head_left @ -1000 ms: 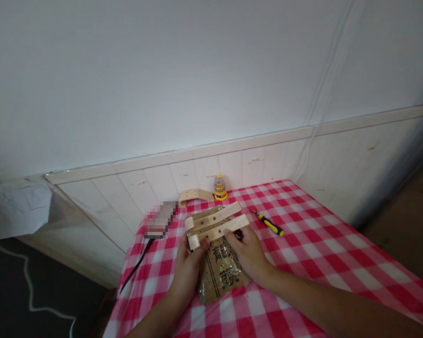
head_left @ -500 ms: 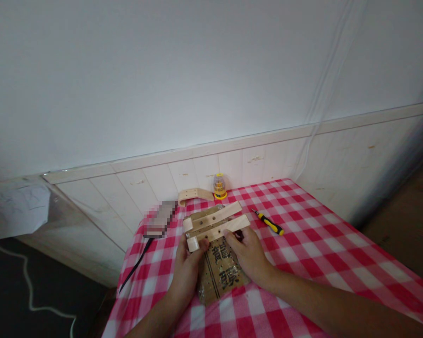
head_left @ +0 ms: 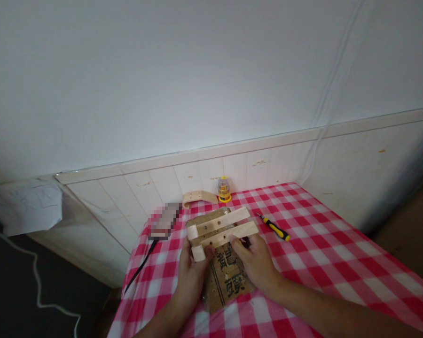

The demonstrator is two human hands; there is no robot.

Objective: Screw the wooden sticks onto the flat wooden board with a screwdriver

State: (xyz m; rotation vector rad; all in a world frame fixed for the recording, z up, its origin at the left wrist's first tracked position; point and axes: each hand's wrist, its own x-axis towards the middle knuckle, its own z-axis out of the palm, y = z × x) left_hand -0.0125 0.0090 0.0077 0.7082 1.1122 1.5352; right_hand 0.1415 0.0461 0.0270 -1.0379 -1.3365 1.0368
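Note:
Two pale wooden strips lie side by side over a taped piece of cardboard with black printed characters (head_left: 229, 281). The far wooden strip (head_left: 232, 218) has dark screw heads along it. The near wooden strip (head_left: 245, 230) shows small holes, and both have a bent left end. My left hand (head_left: 194, 265) grips the near strip by its left end, thumb on top. My right hand (head_left: 255, 256) pinches the same strip farther right, its fingertips hidden below.
A yellow-and-black screwdriver (head_left: 277, 230) lies to the right. Against the wall stand a curved wooden piece (head_left: 200, 195) and a clear case with a yellow base (head_left: 224, 191). A blurred-out device (head_left: 165, 221) with a black cable lies left on the checked tablecloth (head_left: 324, 263).
The view has shifted slightly, so everything appears a little lower and to the right. Both hands keep their hold on the near wooden strip.

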